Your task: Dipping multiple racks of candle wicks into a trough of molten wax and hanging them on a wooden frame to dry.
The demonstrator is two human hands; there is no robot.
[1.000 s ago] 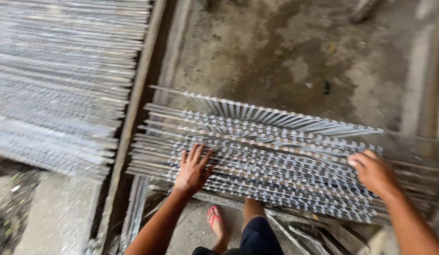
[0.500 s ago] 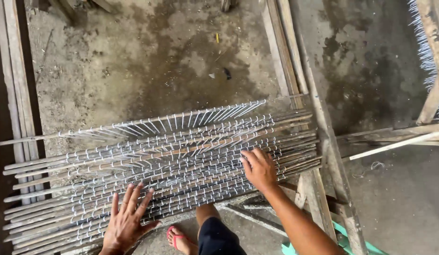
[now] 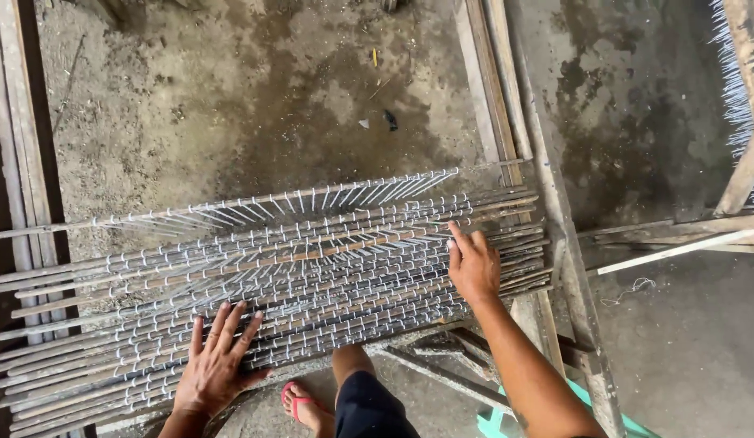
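Both hands press flat on a layer of wire-studded sticks [image 3: 312, 276] lying across a wooden frame [image 3: 555, 243]. The left hand [image 3: 215, 365], fingers spread, rests near the layer's near-left edge. The right hand [image 3: 473, 264], fingers together, lies released towards its right end, grasping nothing.

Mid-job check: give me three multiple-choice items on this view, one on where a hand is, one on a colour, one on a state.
1. Where does the right hand rest?
A. on the right part of the bundle of sticks
B. on the concrete floor
C. on the teal stool

2. What colour is the sandal on the foot?
A. blue
B. red
C. black

3. How is the left hand posed?
A. clenched in a fist
B. lifted clear of everything
C. flat, fingers spread, on the sticks

Answers: 1 A, the palm lies on the bundle of sticks near its right ends; 2 B, the strap is red; 3 C, the spread fingers press on the near left rods.
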